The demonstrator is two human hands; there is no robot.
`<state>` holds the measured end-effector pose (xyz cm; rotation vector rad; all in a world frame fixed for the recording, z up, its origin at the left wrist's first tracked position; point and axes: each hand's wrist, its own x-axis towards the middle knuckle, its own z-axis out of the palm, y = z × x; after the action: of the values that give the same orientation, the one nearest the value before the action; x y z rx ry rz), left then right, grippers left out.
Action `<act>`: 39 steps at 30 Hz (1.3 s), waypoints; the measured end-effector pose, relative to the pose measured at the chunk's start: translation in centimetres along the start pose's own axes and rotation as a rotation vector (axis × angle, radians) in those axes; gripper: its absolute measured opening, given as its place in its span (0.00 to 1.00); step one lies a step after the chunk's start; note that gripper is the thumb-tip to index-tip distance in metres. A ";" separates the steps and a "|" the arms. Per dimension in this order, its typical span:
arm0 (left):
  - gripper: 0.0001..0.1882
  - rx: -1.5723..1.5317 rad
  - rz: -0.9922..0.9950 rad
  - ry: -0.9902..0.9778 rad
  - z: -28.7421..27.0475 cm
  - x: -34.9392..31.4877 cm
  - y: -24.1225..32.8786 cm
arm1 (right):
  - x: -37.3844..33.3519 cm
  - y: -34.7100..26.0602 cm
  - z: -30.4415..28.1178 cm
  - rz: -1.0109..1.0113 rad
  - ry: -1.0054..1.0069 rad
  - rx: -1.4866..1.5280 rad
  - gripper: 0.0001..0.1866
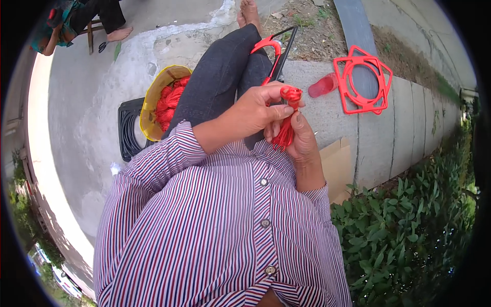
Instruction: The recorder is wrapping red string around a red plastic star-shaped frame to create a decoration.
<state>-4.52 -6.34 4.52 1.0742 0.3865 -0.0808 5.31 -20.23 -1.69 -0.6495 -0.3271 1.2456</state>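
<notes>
In front of my lap, both hands hold a bundle of thin red cord, looped into a knot-like head at the top with loose strands hanging below. My left hand pinches the bundle's neck between thumb and fingers. Lower down, the fingers of my right hand close on the same bundle from the right. Some fingertips are hidden behind the cord. Beyond my hands, a red curved plastic piece and a black frame stand by my knees, their lower ends hidden.
Left of my legs stands a yellow container of red cord bundles, beside black ringed frames. To the right are a red slipper, red frames, cardboard and bushes. Another person sits far left, near scissors.
</notes>
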 end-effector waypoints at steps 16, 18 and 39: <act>0.13 0.926 0.393 0.462 -5.8 4.8 -4.3 | 4.4 -1.6 -3.1 -0.037 0.195 -1.172 0.10; 0.10 0.867 0.490 0.610 -6.4 5.3 -4.5 | 2.4 -3.5 -3.5 -0.261 0.369 -0.962 0.07; 0.21 -0.221 -0.101 0.272 -5.5 6.3 -6.6 | 1.4 -3.4 1.3 -0.039 0.369 -0.678 0.06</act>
<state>-1.82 -4.02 -5.46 0.8483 0.6799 0.0191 7.59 -19.17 1.23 -1.4248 -0.4521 0.9389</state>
